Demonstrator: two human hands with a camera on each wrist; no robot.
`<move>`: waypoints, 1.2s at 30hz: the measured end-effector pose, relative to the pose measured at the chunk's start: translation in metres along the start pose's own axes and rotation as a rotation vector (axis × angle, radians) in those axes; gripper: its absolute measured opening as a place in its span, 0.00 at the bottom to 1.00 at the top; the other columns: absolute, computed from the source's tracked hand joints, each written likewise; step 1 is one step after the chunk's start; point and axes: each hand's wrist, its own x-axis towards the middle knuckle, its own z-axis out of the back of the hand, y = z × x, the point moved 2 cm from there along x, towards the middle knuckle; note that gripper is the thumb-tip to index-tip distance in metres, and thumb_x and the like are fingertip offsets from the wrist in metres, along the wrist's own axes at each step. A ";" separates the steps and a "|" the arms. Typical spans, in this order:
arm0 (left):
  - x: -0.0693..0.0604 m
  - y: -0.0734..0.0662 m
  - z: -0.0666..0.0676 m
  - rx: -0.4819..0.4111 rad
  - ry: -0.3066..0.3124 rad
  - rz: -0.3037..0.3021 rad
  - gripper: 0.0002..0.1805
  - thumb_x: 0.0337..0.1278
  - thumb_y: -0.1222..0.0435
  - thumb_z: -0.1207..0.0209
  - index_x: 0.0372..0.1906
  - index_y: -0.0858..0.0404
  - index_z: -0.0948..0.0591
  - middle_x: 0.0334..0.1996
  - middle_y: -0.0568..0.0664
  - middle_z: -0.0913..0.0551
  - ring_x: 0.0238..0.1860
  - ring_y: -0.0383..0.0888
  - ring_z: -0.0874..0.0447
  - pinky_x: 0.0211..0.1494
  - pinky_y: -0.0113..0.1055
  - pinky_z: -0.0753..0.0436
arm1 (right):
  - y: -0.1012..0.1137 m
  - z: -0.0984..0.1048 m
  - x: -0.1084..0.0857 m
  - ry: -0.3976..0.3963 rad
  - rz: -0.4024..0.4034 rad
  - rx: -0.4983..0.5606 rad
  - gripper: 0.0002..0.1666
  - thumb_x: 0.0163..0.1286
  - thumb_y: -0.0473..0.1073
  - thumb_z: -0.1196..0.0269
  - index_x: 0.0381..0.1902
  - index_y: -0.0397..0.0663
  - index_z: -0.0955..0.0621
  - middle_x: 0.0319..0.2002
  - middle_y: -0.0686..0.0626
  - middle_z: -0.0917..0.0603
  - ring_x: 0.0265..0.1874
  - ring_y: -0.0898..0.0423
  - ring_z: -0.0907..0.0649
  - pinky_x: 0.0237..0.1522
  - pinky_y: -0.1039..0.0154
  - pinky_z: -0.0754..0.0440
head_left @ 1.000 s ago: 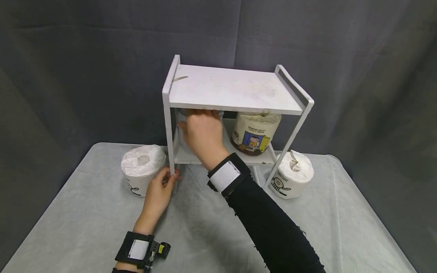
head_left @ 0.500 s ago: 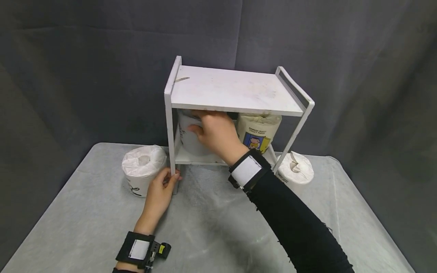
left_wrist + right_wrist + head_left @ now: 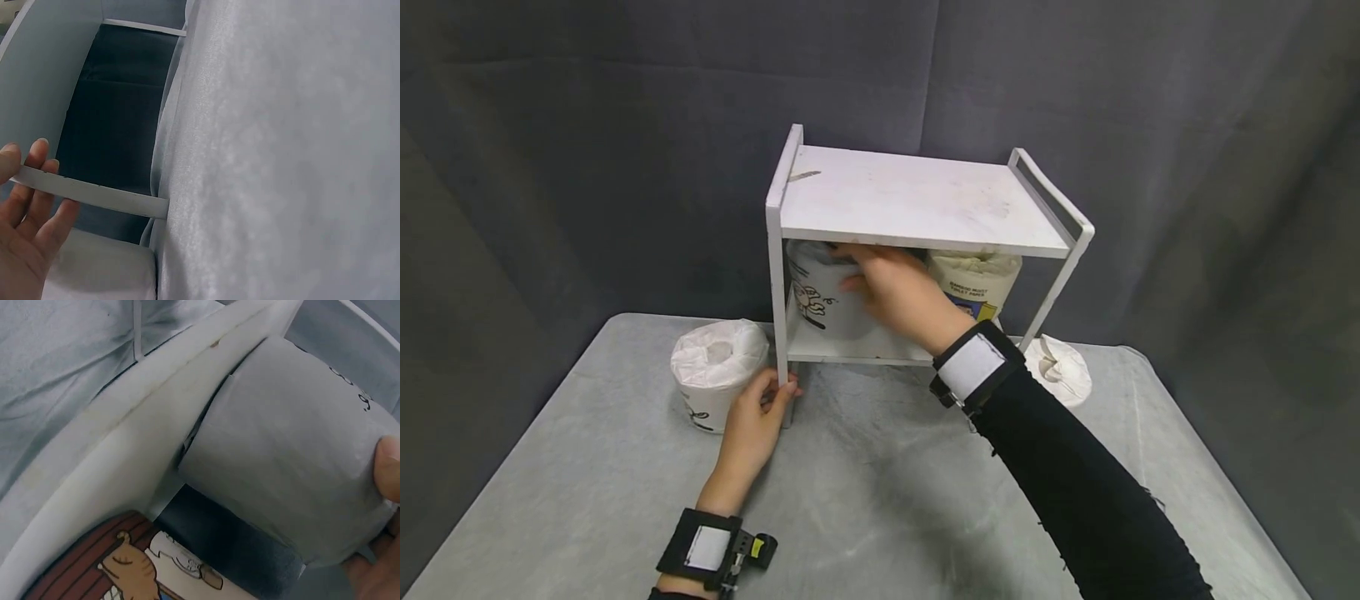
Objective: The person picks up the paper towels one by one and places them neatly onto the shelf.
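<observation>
On the lower shelf point(image 3: 880, 346) of a white two-tier rack point(image 3: 910, 196), my right hand point(image 3: 906, 292) grips a white wrapped roll point(image 3: 831, 304) near its top. The right wrist view shows the thumb against the side of that roll point(image 3: 281, 450), which is tilted there relative to the shelf. My left hand point(image 3: 756, 421) holds the rack's front left leg point(image 3: 778, 308) low down; in the left wrist view the fingers curl about the leg point(image 3: 94, 193). A cream roll with a cartoon label point(image 3: 973, 279) stands on the shelf's right side, partly behind my right wrist.
One white roll point(image 3: 715, 375) stands on the table point(image 3: 865, 517) left of the rack, close to my left hand. Another white roll point(image 3: 1063, 371) is at the right, partly hidden by my right sleeve. A dark cloth point(image 3: 625, 167) hangs behind the table.
My right hand has shifted right along the shelf, and the printed drawing on the held roll now shows at its front. My left hand remains on the leg.
</observation>
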 end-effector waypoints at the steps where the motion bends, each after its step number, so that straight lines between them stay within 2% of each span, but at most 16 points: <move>1: 0.000 0.000 0.000 0.001 -0.001 0.001 0.09 0.71 0.63 0.43 0.46 0.65 0.19 0.38 0.54 0.13 0.47 0.49 0.15 0.46 0.46 0.16 | 0.000 0.001 0.000 0.008 -0.004 -0.003 0.22 0.73 0.42 0.38 0.63 0.46 0.24 0.52 0.48 0.17 0.50 0.54 0.18 0.50 0.61 0.20; 7: 0.000 0.000 -0.002 0.005 0.005 -0.002 0.09 0.72 0.62 0.44 0.46 0.65 0.19 0.39 0.54 0.13 0.47 0.49 0.15 0.47 0.46 0.16 | 0.004 0.002 0.000 0.047 -0.014 -0.079 0.23 0.71 0.38 0.36 0.62 0.44 0.25 0.51 0.46 0.18 0.45 0.53 0.18 0.45 0.61 0.19; 11: 0.000 -0.001 0.000 0.005 -0.001 0.000 0.09 0.71 0.63 0.43 0.46 0.64 0.19 0.38 0.54 0.13 0.47 0.49 0.15 0.47 0.46 0.16 | 0.013 -0.001 0.002 0.023 -0.007 -0.196 0.23 0.72 0.42 0.38 0.62 0.44 0.27 0.51 0.46 0.18 0.44 0.51 0.18 0.47 0.57 0.20; 16: 0.000 -0.001 0.003 -0.005 -0.003 -0.002 0.09 0.71 0.64 0.43 0.46 0.65 0.19 0.39 0.54 0.14 0.47 0.49 0.15 0.48 0.46 0.16 | 0.026 -0.008 0.004 -0.168 0.056 -0.395 0.31 0.72 0.56 0.39 0.61 0.40 0.26 0.46 0.45 0.17 0.43 0.48 0.16 0.49 0.53 0.20; 20: 0.000 0.000 0.003 -0.003 -0.003 0.000 0.09 0.71 0.63 0.43 0.46 0.65 0.19 0.39 0.54 0.13 0.47 0.49 0.15 0.47 0.46 0.16 | 0.035 -0.015 0.006 -0.319 0.067 -0.538 0.31 0.70 0.59 0.38 0.55 0.38 0.23 0.39 0.45 0.16 0.40 0.48 0.15 0.43 0.54 0.19; 23: 0.000 0.001 0.003 0.003 -0.006 -0.001 0.08 0.71 0.63 0.43 0.46 0.64 0.19 0.38 0.54 0.13 0.46 0.49 0.14 0.46 0.45 0.16 | 0.041 -0.019 0.009 -0.359 0.034 -0.578 0.28 0.69 0.59 0.37 0.50 0.40 0.21 0.38 0.45 0.15 0.39 0.49 0.15 0.40 0.54 0.18; 31: -0.002 0.000 0.003 0.010 -0.004 -0.006 0.06 0.71 0.65 0.43 0.45 0.64 0.19 0.40 0.55 0.13 0.46 0.48 0.13 0.42 0.37 0.17 | 0.054 -0.029 0.017 -0.346 0.003 -0.609 0.21 0.67 0.57 0.36 0.43 0.45 0.18 0.33 0.50 0.16 0.38 0.52 0.16 0.38 0.56 0.20; 36: -0.002 0.000 0.003 0.004 -0.001 -0.005 0.06 0.71 0.66 0.43 0.45 0.64 0.19 0.40 0.55 0.13 0.47 0.49 0.14 0.44 0.40 0.17 | 0.056 -0.030 0.019 -0.341 -0.026 -0.619 0.21 0.63 0.58 0.31 0.42 0.47 0.15 0.32 0.52 0.15 0.36 0.53 0.17 0.36 0.58 0.22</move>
